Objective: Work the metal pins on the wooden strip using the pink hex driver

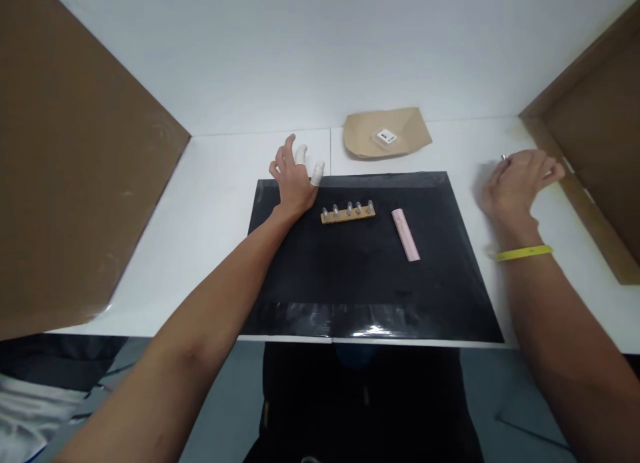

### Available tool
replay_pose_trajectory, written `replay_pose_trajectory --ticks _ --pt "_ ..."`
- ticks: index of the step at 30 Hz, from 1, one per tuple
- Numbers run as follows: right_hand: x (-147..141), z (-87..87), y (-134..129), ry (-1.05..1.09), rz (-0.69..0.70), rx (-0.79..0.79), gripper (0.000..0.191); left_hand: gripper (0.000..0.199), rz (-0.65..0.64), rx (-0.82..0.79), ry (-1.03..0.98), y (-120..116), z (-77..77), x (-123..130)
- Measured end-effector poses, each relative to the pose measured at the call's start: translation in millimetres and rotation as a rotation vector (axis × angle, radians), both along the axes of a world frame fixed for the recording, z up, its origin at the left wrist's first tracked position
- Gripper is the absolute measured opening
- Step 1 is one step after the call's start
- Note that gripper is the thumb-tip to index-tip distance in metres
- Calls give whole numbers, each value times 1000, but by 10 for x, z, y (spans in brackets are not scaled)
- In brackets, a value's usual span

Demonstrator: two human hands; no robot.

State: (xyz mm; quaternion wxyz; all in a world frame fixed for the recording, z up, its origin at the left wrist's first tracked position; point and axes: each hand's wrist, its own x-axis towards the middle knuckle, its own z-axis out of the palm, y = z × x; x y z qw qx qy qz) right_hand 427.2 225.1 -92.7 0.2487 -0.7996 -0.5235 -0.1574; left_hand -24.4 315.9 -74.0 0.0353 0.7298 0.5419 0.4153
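Observation:
My left hand (296,176) is over the back left edge of the black mat (330,269), fingers apart and empty, with white covers on its thumb and index finger. Right of it on the mat lies a thin wooden strip (349,215) bearing several small clear cylindrical pieces in a row. A pink bar (405,235) rests further right, slightly tilted. My right hand (520,179), with a yellow wristband, is off the mat at the right, its thumb and index finger closed on a small silvery piece (504,157).
Behind the mat, a brown paper tray (357,124) holds a small clear box with a white label (387,137). Brown panels stand at the left (75,149) and right (595,123), and a white wall rises at the back of the white table (190,203).

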Motion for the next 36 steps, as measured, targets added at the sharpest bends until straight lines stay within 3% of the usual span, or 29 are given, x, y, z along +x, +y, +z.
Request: replay_pose_trajectory --ticks 9,14,17,21,24,26,28,31,36 --pt "-201 178 -153 -74 25 -86 30 53 -28 -43 9 5 24 -2" --pt "-337 313 -176 -161 110 -89 36 49 14 -119 137 -123 161 35" --pt "-352 259 -208 -164 109 -65 33 43 6 -167 148 -237 284 45" --pt "-282 94 -296 -113 52 -14 30 39 -84 -236 152 -390 503 18" --pt "-240 42 -331 -101 59 12 29 32 -237 -298 211 -521 708 -6" --pt "-237 43 -326 -96 79 19 27 38 -458 -386 308 -608 831 -1" --pt "-241 47 -311 -86 85 31 26 60 -577 -439 419 -678 909 31" --pt "-239 31 -297 -79 93 42 24 77 -598 -467 562 -724 919 109" --pt "-215 -13 -298 -64 97 57 22 49 -534 -441 607 -685 819 155"
